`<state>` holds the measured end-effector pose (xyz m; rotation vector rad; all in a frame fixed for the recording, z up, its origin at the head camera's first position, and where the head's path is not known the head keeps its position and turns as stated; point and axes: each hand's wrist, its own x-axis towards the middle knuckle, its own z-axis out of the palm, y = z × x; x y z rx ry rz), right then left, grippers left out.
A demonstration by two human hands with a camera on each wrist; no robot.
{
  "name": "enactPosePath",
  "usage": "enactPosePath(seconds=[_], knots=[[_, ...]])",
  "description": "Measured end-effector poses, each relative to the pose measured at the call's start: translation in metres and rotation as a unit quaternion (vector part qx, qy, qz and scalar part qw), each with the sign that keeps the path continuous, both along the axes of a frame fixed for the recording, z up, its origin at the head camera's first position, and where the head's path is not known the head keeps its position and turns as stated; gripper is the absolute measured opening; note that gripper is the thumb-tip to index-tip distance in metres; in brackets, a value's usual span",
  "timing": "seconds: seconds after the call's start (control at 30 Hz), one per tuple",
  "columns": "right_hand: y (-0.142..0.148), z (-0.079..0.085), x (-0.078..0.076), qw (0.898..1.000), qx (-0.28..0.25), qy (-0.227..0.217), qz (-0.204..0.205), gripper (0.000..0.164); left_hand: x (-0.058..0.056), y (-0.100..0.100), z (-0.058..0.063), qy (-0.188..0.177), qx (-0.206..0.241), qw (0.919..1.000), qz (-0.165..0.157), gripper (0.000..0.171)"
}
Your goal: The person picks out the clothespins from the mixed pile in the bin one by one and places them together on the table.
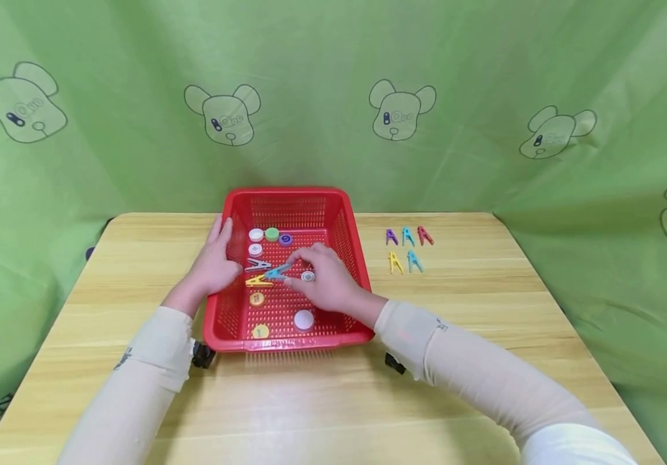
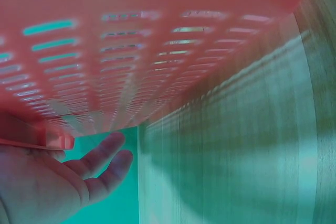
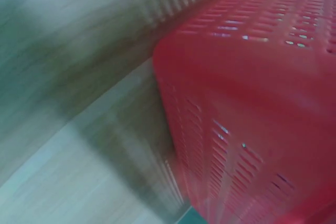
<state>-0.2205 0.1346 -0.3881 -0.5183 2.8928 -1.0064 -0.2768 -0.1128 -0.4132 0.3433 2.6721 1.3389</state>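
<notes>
My left hand (image 1: 212, 265) holds the left rim of a red plastic basket (image 1: 287, 344), thumb on the inside and fingers outside; in the left wrist view its fingers (image 2: 107, 174) reach along the outer wall. Inside the basket, my right hand (image 1: 327, 281) pinches a blue clothespin (image 1: 277, 272) between thumb and index finger. Just left of that lie a grey clothespin (image 1: 259, 265) and a yellow clothespin (image 1: 259, 281). The right wrist view shows only the basket's outer wall (image 3: 252, 93) and the table, with the hand out of sight.
Several caps lie in the basket, among them a green cap (image 1: 272, 234), a purple cap (image 1: 285, 239) and a large white cap (image 1: 304, 320). Right of it on the wooden table (image 1: 472, 303) are several clothespins, including a red clothespin (image 1: 425, 235). A green curtain (image 1: 316, 155) hangs behind.
</notes>
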Motion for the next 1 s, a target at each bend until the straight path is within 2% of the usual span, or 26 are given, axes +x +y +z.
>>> enactPosePath(seconds=[0.23,0.73,1.0], knots=[[0.007,0.008,-0.004,1.0,-0.017,0.005,-0.014,0.032,0.0,0.0,0.002,-0.006,0.005,1.0,0.001,0.101],[0.026,0.018,-0.008,0.997,-0.038,0.065,-0.036,0.029,0.002,0.0,0.004,-0.011,0.007,0.9999,0.0,0.1],[0.04,0.022,-0.008,0.994,-0.06,0.065,-0.061,0.03,0.002,0.0,0.003,-0.016,0.013,0.9998,0.0,0.1]])
